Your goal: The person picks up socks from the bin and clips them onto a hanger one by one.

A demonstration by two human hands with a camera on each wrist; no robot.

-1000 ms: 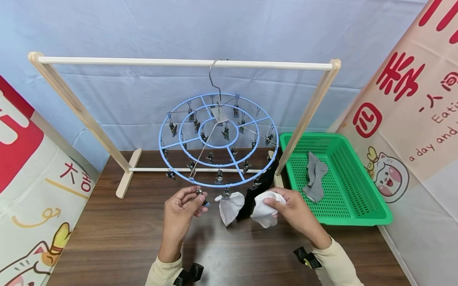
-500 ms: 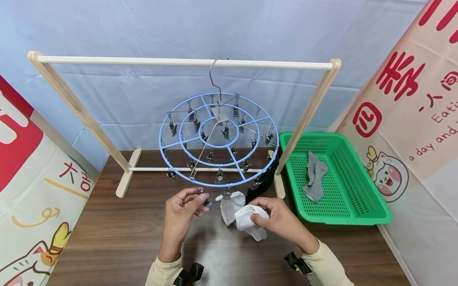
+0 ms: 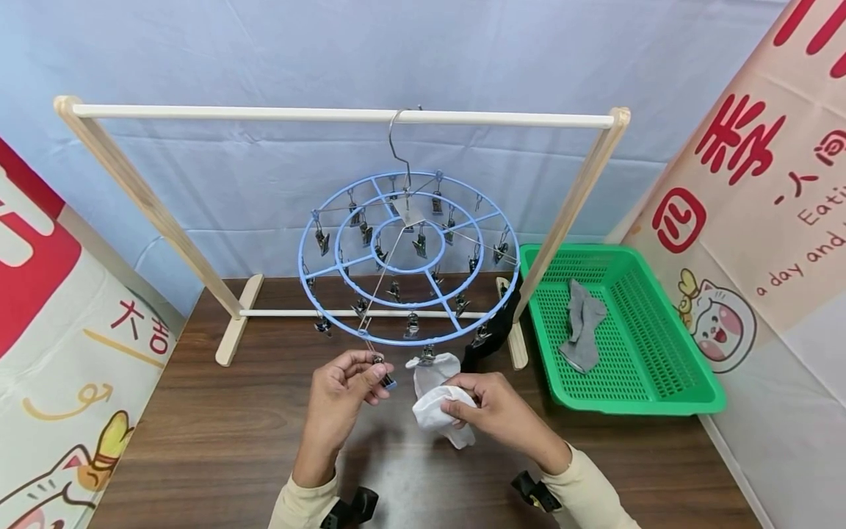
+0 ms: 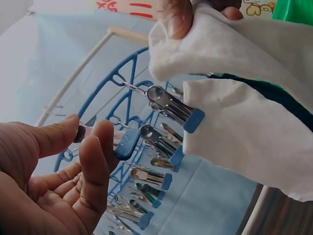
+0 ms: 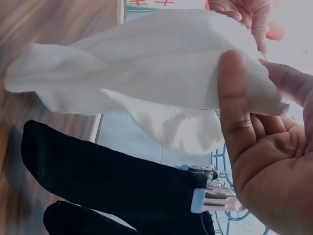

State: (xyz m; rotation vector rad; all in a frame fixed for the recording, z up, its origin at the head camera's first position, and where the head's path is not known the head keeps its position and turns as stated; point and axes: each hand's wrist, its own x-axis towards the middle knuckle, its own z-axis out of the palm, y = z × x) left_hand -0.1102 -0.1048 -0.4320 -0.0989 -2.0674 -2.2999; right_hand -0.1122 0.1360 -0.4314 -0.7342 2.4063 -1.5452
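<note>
A round blue sock hanger [image 3: 350,263] with several metal clips hangs in front of me. At its near edge my left hand [image 3: 333,404] pinches a blue-tipped clip [image 4: 128,144] between thumb and fingers. My right hand [image 3: 509,417] holds a white sock [image 5: 161,68] by its cuff, thumb on top. The sock droops just right of my left hand, overlapping another white sock [image 4: 239,125] that hangs from a neighbouring clip [image 4: 171,106]. Black socks [image 5: 107,171] hang clipped farther right along the hanger.
A wooden stand with a white rail [image 3: 264,113] carries the hanger over the brown table [image 3: 218,441]. To the right sits a green basket [image 3: 710,402] with a grey sock [image 3: 584,327] inside. Printed banners flank both sides.
My right hand has brought the white sock leftward and a little down, in front of the hanging white sock. My left hand keeps its pinch on the clip, shifting slightly right with the hanger.
</note>
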